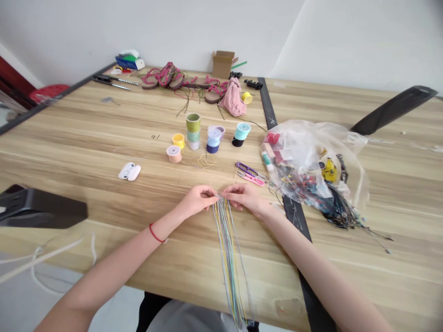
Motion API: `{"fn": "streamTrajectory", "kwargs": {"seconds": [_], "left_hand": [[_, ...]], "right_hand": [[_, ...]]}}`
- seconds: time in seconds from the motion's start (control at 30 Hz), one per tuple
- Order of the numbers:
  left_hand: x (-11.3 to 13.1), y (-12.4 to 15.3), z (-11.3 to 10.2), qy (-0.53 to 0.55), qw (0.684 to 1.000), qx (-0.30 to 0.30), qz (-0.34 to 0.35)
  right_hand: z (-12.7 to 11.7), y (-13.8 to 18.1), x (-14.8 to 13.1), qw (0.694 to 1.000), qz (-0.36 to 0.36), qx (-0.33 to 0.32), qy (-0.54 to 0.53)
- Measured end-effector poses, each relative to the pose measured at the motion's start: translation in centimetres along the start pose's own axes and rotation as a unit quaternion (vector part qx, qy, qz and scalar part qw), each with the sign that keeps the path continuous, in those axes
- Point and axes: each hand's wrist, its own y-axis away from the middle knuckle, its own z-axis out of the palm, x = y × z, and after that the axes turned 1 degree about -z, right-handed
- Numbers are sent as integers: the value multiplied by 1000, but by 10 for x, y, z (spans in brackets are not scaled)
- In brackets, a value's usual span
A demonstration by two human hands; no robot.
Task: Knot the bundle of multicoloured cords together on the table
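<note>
Bare-handed cord work on a desk (pixel 83 159). At far left, a black block (pixel 58 210) stands close to the near edge. In the far left corner lie a box (pixel 129 62) and slender tools (pixel 116 82), seemingly parked out of the way. An earbud case (pixel 129 171) lies lid-open farther in. Along the far edge stretch pink braids (pixel 169 76), with a pouch (pixel 234 97) at their right end. Spools (pixel 193 131), several stacked on end, stand midway between far edge and hands, presumably so that colours stay within reach and do not roll. The left hand (pixel 200 199) is nearly closed, thumb and fingertips pinching the top of the cords (pixel 227 249). These run down from the hands across the near edge, an arrangement that probably keeps the strands straight and separable. The right hand (pixel 242 197) meets it, likewise closed to a pinch on the same end; sharing the grip likely steadies this small area. Just beyond it lie two snips (pixel 247 169), apparently handy for trimming. Right of the desk's dark strip (pixel 294 214), a clear bag (pixel 311 143) sprawls with bundled cords spilling toward the near edge, apart from the working area.
</note>
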Motion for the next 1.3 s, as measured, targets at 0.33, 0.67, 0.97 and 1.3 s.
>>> {"fn": "streamTrajectory", "kwargs": {"seconds": [0.33, 0.67, 0.97, 1.3], "left_hand": [[0, -1, 3, -28, 1000, 13, 0], [9, 10, -15, -105, 994, 26, 22], [20, 63, -61, 69, 976, -154, -138], [45, 81, -130, -400, 843, 356, 52]], "right_hand": [[5, 1, -2, 1000, -4, -8, 17], [4, 1, -3, 1000, 7, 4, 10], [4, 2, -4, 1000, 3, 22, -1], [1, -1, 0, 999, 13, 29, -10]]}}
